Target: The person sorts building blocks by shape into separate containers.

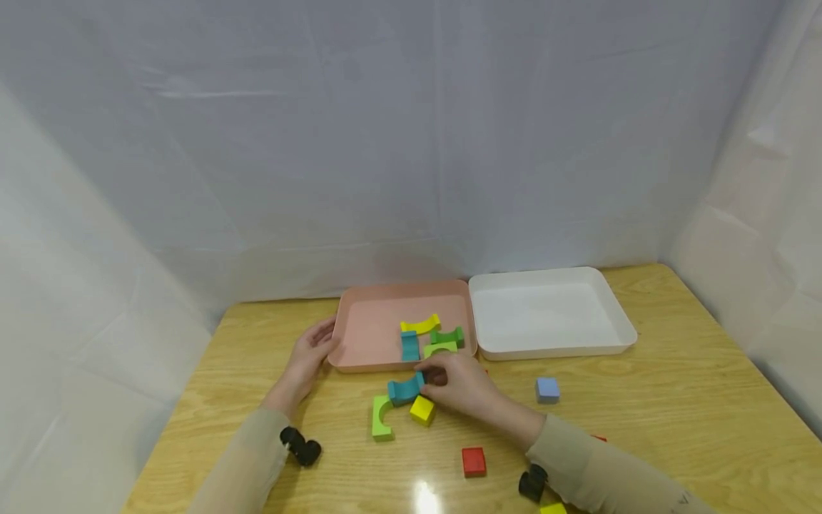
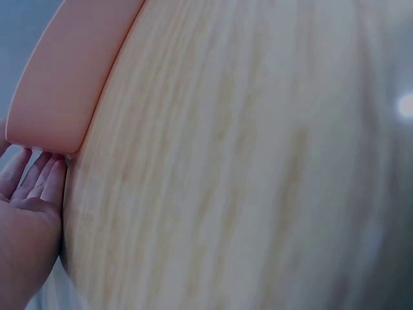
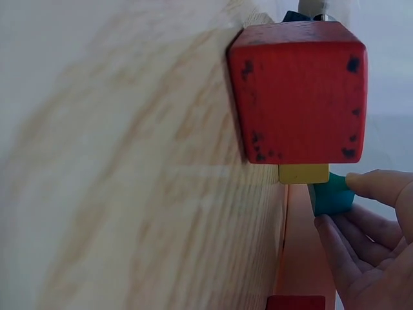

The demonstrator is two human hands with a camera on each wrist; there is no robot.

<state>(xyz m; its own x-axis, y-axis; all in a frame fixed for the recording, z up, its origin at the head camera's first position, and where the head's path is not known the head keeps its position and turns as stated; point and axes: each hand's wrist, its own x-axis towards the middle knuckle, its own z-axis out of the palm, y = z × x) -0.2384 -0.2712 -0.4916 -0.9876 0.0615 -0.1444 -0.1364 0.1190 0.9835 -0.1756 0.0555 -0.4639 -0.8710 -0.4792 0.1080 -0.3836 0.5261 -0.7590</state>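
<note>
My right hand [image 1: 464,385] pinches a teal-blue arch block [image 1: 406,390] between thumb and fingers, just in front of the pink tray [image 1: 369,321]. In the right wrist view, the same block [image 3: 332,195] sits between the thumb and fingertips. My left hand [image 1: 308,358] touches the tray's left end with fairly straight fingers. In the left wrist view, those fingers [image 2: 39,177] meet the tray's end wall. Inside the tray lie a yellow arch block [image 1: 420,325], a blue arch block [image 1: 409,346], a dark green one [image 1: 447,337] and a light green one [image 1: 440,349], partly hidden.
A white tray [image 1: 546,314] adjoins the pink one on the right. Near the right hand are a light green arch block [image 1: 382,419] and a yellow cube [image 1: 422,411]. A red block [image 1: 474,462] and a pale blue cube [image 1: 547,390] lie on the table.
</note>
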